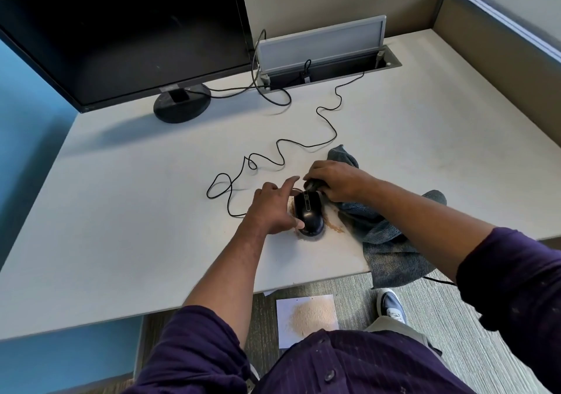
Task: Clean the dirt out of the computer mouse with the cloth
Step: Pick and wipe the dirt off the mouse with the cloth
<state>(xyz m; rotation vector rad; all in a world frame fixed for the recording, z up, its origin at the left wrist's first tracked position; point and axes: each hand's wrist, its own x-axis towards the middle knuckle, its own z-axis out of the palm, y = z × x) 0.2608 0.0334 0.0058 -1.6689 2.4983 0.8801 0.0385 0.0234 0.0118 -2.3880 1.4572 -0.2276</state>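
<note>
A black wired computer mouse [309,214] rests on the white desk [127,217], ringed by tan dirt [334,227]. My left hand [271,208] holds the mouse's left side, thumb pressed near its rear, index finger stretched out past its front. My right hand [334,181] is closed on a bunched part of the grey cloth [385,241] and presses it on the front end of the mouse. The cloth trails under my right forearm and hangs over the desk's front edge.
The mouse cable [273,153] loops across the desk to an open cable hatch [321,59] at the back. A black monitor [121,35] stands at the back left. On the floor lies a white paper with a heap of tan powder [309,317], beside my shoe [391,302].
</note>
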